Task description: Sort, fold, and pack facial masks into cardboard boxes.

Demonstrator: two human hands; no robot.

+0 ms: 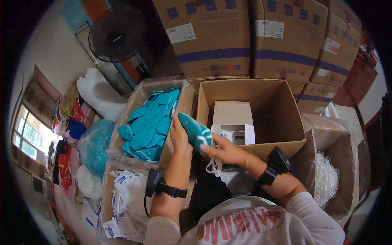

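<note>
On the left, light comes in through a window (29, 136). Next comes a clear plastic bag (97, 141) full of teal things, and above it a black fan (116, 34). Near the person's left arm, white and blue packets (122, 192) lie in a box. Just above them stands a cardboard box (187, 98) lined with plastic, with a big pile of teal face masks (151, 126) in it.

The left hand (179, 136) is partly closed and holds one end of a teal folded face mask (190, 125). I cannot tell if it is just one mask. It is up in front of the person, between the two hands. White loops (214, 166) hang under it. The right hand (226, 151) pinches the other end, its fingers bent.

Behind that hand is a big open brown box (281, 148) with a small white box (232, 112) inside. At the far right, white strings (326, 179) fill part of another box.
</note>
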